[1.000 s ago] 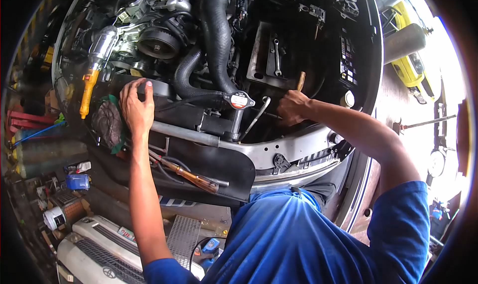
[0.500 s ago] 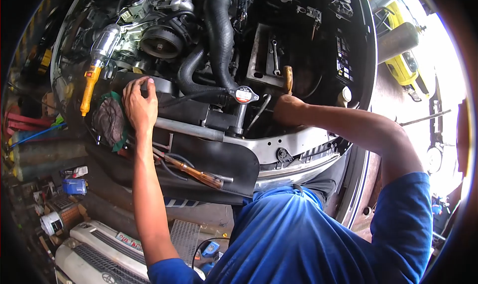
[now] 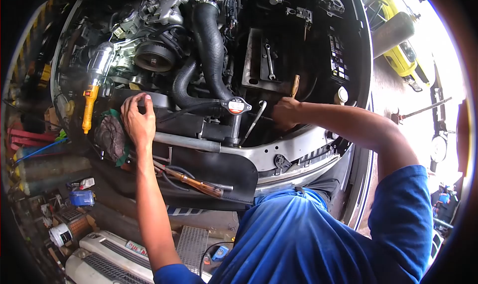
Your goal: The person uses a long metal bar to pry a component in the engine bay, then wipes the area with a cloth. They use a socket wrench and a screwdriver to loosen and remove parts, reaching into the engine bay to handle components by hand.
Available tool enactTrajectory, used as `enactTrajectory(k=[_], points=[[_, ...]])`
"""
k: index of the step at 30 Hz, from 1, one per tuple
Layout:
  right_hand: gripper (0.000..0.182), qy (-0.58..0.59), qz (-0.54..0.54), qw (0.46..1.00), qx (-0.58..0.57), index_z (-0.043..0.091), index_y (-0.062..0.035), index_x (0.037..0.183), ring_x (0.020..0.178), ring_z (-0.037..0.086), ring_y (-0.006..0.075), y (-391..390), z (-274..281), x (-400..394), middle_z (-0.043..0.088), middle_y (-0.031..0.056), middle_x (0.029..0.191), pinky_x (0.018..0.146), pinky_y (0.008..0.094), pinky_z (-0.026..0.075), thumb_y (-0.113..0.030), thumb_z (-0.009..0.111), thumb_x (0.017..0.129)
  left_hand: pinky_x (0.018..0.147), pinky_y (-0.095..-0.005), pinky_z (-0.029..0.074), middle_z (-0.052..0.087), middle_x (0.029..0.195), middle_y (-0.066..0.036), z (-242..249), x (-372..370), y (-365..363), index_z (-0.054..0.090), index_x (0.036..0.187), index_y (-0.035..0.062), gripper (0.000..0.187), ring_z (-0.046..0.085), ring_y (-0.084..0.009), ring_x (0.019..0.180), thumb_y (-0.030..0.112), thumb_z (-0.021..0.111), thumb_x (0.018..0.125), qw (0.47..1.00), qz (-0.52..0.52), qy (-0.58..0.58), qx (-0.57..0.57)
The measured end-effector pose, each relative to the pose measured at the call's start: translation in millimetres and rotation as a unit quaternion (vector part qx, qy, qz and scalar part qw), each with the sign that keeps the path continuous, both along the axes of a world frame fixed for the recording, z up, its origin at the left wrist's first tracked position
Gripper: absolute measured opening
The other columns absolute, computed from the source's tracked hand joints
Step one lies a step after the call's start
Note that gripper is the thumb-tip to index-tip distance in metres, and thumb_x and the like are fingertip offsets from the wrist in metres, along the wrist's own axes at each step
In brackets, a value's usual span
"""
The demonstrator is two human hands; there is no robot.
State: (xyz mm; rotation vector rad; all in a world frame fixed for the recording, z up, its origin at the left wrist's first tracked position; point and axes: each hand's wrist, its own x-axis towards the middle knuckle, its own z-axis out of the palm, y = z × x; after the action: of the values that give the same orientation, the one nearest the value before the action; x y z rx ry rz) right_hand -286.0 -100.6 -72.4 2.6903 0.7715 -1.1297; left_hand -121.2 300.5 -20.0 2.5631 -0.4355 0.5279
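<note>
My left hand (image 3: 139, 118) rests on the black cover at the front of the engine bay, fingers bent and thumb apart, holding nothing I can see. Beside it is a bunched dark cloth (image 3: 110, 134) with a green edge. Low in the bay, right of the radiator cap (image 3: 236, 105), my right hand (image 3: 286, 113) is closed round a tool with an amber-brown handle (image 3: 296, 86). The handle sticks up above the fist; its lower end is hidden. A slim metal bar (image 3: 254, 122) stands tilted left of that hand.
A yellow-handled work lamp (image 3: 91, 102) hangs at the left of the engine. A wrench (image 3: 269, 62) lies in the battery tray (image 3: 252, 50). An amber-handled screwdriver (image 3: 196, 183) lies on the black fender cover (image 3: 239, 177). Thick black hoses (image 3: 207, 45) run beside the pulley.
The amber-brown handle has tilted to the right as my right hand turned slightly. My left hand stays on the cover. The whole view has shifted a little.
</note>
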Motion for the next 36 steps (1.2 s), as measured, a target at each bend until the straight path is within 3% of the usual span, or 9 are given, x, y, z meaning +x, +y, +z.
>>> enactTrajectory(k=[3, 7, 11, 15, 21, 24, 27, 31, 36], points=[[0.021, -0.088, 0.207, 0.948, -0.223, 0.083, -0.0121, 0.097, 0.089, 0.077, 0.0269, 37.4, -24.7, -17.1, 0.079, 0.0081, 0.092, 0.071, 0.0412, 0.06, -0.02, 0.064, 0.092, 0.106, -0.0445, 0.045, 0.072, 0.115, -0.013, -0.3, 0.5, 1.6, 0.075, 0.109, 0.0041, 0.028, 0.062, -0.0334, 0.118, 0.028, 0.067, 0.099, 1.0, 0.002, 0.0, 0.002], [0.016, -0.101, 0.2, 0.952, -0.207, 0.083, -0.0129, 0.098, 0.09, 0.077, 0.025, 43.8, -8.3, -16.2, 0.079, 0.0056, 0.094, 0.07, 0.0402, 0.06, -0.016, 0.072, 0.087, 0.106, -0.0445, 0.045, 0.072, 0.116, -0.014, -2.3, -1.8, 2.1, 0.075, 0.108, 0.0033, 0.028, 0.062, -0.0338, 0.118, 0.029, 0.066, 0.099, 1.0, 0.005, -0.006, 0.001], [0.013, -0.066, 0.124, 0.988, -0.059, 0.083, -0.0142, 0.088, 0.088, 0.079, 0.0273, 23.2, 16.7, -7.6, 0.08, 0.0061, 0.09, 0.076, 0.0414, 0.063, -0.02, 0.071, 0.088, 0.104, -0.0443, 0.046, 0.073, 0.114, -0.013, -2.5, 0.7, 1.4, 0.075, 0.107, 0.0034, 0.027, 0.063, -0.0335, 0.116, 0.028, 0.067, 0.099, 1.0, 0.002, -0.011, -0.003], [0.017, -0.031, 0.08, 0.995, -0.043, 0.083, -0.0125, 0.088, 0.091, 0.078, 0.0288, 12.9, 9.7, -2.5, 0.08, 0.009, 0.094, 0.078, 0.0438, 0.063, -0.024, 0.07, 0.085, 0.103, -0.0441, 0.046, 0.073, 0.111, -0.012, -1.9, 1.5, 0.8, 0.075, 0.105, 0.0035, 0.026, 0.063, -0.0327, 0.113, 0.028, 0.067, 0.099, 1.0, -0.003, -0.002, -0.016], [0.033, -0.033, 0.01, 0.999, -0.037, 0.08, -0.0129, 0.078, 0.081, 0.077, 0.0308, -2.5, 1.0, 3.3, 0.079, 0.0115, 0.085, 0.07, 0.0466, 0.062, -0.039, 0.062, 0.086, 0.106, -0.0444, 0.045, 0.073, 0.113, -0.012, -1.0, 3.2, 0.2, 0.076, 0.108, 0.005, 0.029, 0.061, -0.0326, 0.118, 0.031, 0.067, 0.098, 1.0, 0.004, 0.004, 0.005], [0.028, -0.025, 0.055, 0.998, 0.013, 0.082, -0.0119, 0.084, 0.082, 0.077, 0.0306, -4.9, -3.5, 3.0, 0.078, 0.0121, 0.084, 0.07, 0.0454, 0.061, -0.032, 0.064, 0.089, 0.107, -0.0444, 0.044, 0.072, 0.116, -0.011, -0.3, 2.8, -0.2, 0.076, 0.109, 0.0058, 0.029, 0.061, -0.0323, 0.12, 0.031, 0.067, 0.098, 1.0, 0.011, 0.011, 0.012], [0.022, -0.094, 0.201, 0.958, -0.183, 0.083, -0.0092, 0.092, 0.085, 0.078, 0.0301, 30.2, -29.2, -12.3, 0.079, 0.0122, 0.088, 0.072, 0.0451, 0.061, -0.023, 0.067, 0.091, 0.107, -0.0444, 0.043, 0.072, 0.117, -0.011, -1.5, 0.3, 0.7, 0.076, 0.11, 0.0065, 0.028, 0.06, -0.032, 0.121, 0.031, 0.067, 0.098, 1.0, 0.011, 0.011, 0.016], [0.019, -0.094, 0.187, 0.942, -0.262, 0.083, -0.0077, 0.098, 0.091, 0.078, 0.0306, 46.6, -18.0, -16.1, 0.08, 0.0096, 0.096, 0.077, 0.0414, 0.061, -0.02, 0.071, 0.09, 0.108, -0.0448, 0.043, 0.071, 0.118, -0.011, -3.3, 0.8, 3.2, 0.075, 0.11, 0.0068, 0.028, 0.059, -0.0326, 0.122, 0.031, 0.067, 0.098, 1.0, 0.011, 0.006, 0.026], [0.016, -0.07, 0.135, 0.987, -0.054, 0.082, -0.0113, 0.087, 0.089, 0.078, 0.0325, 17.5, 4.0, -9.4, 0.08, 0.0108, 0.093, 0.077, 0.0434, 0.063, -0.018, 0.068, 0.09, 0.107, -0.0447, 0.043, 0.071, 0.117, -0.012, -3.7, 2.3, 1.9, 0.076, 0.109, 0.0064, 0.028, 0.06, -0.0332, 0.121, 0.031, 0.067, 0.099, 1.0, 0.007, 0.007, 0.02]])
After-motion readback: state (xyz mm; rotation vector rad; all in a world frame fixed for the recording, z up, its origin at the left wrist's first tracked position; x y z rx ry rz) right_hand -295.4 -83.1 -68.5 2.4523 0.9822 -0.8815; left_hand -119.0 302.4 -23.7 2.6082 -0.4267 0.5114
